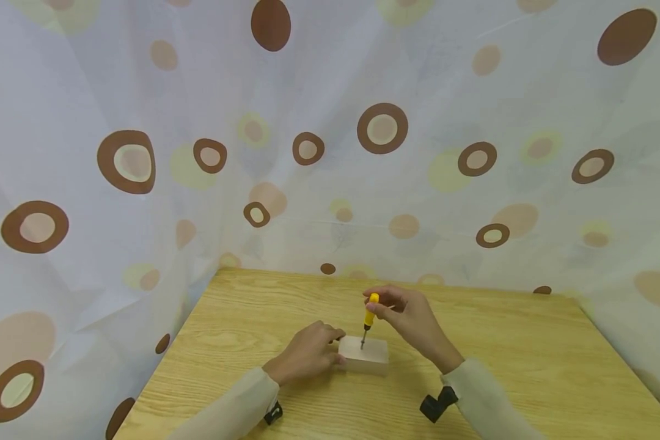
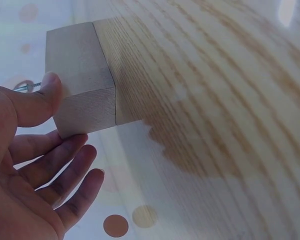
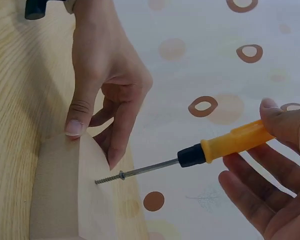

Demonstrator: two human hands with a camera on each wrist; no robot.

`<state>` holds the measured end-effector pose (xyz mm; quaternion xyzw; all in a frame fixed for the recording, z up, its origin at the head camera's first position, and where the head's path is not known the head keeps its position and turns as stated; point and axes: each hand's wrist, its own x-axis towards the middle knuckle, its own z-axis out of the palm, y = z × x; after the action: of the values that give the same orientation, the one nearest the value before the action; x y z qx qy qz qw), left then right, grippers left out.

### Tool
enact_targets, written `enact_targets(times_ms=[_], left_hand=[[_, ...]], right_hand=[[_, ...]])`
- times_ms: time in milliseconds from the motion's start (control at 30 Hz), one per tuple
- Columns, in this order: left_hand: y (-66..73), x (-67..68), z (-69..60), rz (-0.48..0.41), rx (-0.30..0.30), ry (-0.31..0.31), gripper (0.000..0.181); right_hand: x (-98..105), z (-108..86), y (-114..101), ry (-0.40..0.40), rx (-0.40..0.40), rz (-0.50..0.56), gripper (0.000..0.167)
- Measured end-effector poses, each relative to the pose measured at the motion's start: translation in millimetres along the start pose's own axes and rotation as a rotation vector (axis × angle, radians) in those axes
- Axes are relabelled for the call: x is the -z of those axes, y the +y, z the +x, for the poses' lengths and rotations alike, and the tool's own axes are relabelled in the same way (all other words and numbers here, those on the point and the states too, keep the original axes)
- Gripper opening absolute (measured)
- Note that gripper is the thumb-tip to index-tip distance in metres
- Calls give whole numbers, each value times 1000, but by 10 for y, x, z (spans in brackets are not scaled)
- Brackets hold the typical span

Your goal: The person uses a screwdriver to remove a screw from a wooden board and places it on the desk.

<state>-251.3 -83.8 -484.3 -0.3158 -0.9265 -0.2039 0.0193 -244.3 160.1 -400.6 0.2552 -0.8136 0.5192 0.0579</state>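
A pale wooden block lies on the table, and a screw stands partly sunk in its upper face. My left hand grips the block's left end, thumb on the near side and fingers on the far side. In the left wrist view the thumb presses the block while the other fingers spread below it. My right hand pinches the yellow handle of a screwdriver between thumb and fingers. The screwdriver's shaft meets the screw head, tilted slightly in the head view.
Under the block is a wood-grain table. A white curtain with brown and yellow circles hangs behind it and along the sides. Black camera mounts sit at both wrists.
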Motion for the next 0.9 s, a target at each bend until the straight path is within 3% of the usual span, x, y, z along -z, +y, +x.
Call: enact_targets(times_ms=[133,300,400,567,733,900], left_hand=[[-6,-9,3,-8,0,-1,51],[-18,-21,8,-10,-1,2,51],[-22,-21,11,-7,-2,7,51],[-16,-17,11,-7,-2,6,51],[-11,-14,16,-6,-4,2,51],[-9,-7,14,-4,3,-6,52]], right_hand=[[-16,-9,27,44,9,-5,23],[1,5,57,0,34,54,20],[-4,12,53,4,17,29,21],[-56,-6,32,103,-22,-44,27],[-80,-21,10,187,-7,-75,27],[-55,-5,-22,93,45,-83,26]])
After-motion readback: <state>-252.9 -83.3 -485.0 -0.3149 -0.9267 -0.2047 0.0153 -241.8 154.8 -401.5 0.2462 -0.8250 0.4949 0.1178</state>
